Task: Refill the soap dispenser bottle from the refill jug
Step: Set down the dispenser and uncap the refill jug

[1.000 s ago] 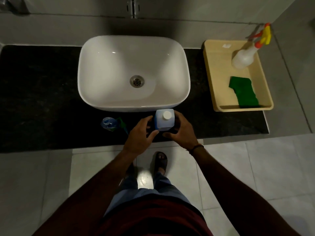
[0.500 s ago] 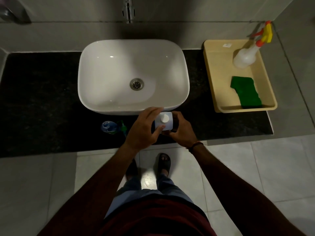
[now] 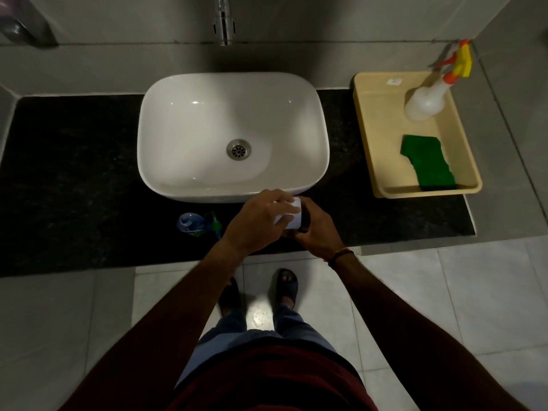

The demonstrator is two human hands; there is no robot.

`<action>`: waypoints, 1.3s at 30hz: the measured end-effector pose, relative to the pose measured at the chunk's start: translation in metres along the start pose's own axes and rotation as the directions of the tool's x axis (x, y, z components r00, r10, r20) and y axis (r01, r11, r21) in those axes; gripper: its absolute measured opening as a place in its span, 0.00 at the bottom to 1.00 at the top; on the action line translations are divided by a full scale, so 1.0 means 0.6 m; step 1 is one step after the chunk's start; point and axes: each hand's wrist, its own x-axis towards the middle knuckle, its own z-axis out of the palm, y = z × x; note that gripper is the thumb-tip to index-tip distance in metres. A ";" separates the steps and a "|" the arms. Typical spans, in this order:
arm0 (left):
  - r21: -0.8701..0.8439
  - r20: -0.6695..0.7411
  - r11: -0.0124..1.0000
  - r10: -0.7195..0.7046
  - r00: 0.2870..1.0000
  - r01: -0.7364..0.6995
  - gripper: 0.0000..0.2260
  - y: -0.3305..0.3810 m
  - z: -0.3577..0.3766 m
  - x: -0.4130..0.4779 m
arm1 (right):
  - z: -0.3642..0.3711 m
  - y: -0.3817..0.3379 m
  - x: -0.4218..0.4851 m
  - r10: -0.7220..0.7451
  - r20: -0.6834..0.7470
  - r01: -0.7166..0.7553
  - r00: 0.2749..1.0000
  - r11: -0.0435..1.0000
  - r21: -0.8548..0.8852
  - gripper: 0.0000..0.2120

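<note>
Stone, black and faintly speckled, forms the counter (image 3: 74, 173), which runs across the view below grey wall tiles. A white rounded-rectangular ceramic basin (image 3: 178, 114) sits on it at the centre, with a chrome tap (image 3: 224, 22) above its far rim. At the counter's right end lies a shallow beige plastic tray (image 3: 363, 129). It holds a translucent white spray bottle (image 3: 427, 99) with an orange and yellow trigger, and a green scouring pad (image 3: 427, 161) near its front wall. Pale grey floor tiles (image 3: 444, 292) lie below the counter edge, where two feet stand in dark sandals (image 3: 286, 284).

Just in front of the basin stands the small white refill jug (image 3: 293, 216). The left hand (image 3: 255, 221) arches over its top with fingers curled down around it. The right hand (image 3: 318, 229) wraps its right side in a firm grip; a thin dark band (image 3: 341, 255) circles that wrist.

The small blue soap dispenser bottle (image 3: 188, 223) with its green pump rests on the counter just left of the hands, apart from both.

The jug's cap is covered by the left hand. The dim light makes the dispenser hard to read – upright or lying down, I cannot tell. The top left corner holds only a dark blurred shape.
</note>
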 end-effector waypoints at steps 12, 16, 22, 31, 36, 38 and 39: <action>0.027 0.028 0.995 -0.101 0.995 0.100 0.16 0.007 -0.022 0.008 | -0.002 -0.007 -0.004 0.030 -0.004 -0.030 1.000 0.999 0.027 0.34; 0.002 0.136 1.000 0.013 0.991 -0.014 0.17 0.001 -0.026 0.008 | 0.000 -0.008 -0.004 0.020 -0.009 -0.020 1.000 0.998 0.052 0.35; 0.073 0.069 0.993 -0.100 0.993 0.095 0.20 0.007 -0.019 0.013 | 0.005 -0.008 -0.004 0.027 0.004 -0.027 1.000 0.999 0.026 0.36; 0.155 0.109 0.985 -0.094 0.990 0.077 0.17 0.015 -0.022 0.017 | 0.006 -0.009 -0.006 0.037 0.004 -0.037 0.999 0.999 0.038 0.36; 0.214 0.226 0.976 -0.018 0.974 -0.032 0.16 0.017 -0.026 0.024 | 0.004 -0.009 -0.007 0.047 0.011 -0.047 0.999 0.998 0.028 0.35; 0.242 0.184 0.970 -0.050 0.982 0.004 0.15 0.019 -0.025 0.027 | 0.004 -0.010 -0.009 0.059 0.012 -0.059 0.998 0.998 0.036 0.35; 0.251 0.161 0.967 -0.077 0.984 0.035 0.16 0.021 -0.024 0.029 | 0.005 -0.010 -0.010 0.062 0.012 -0.063 0.998 0.997 0.042 0.35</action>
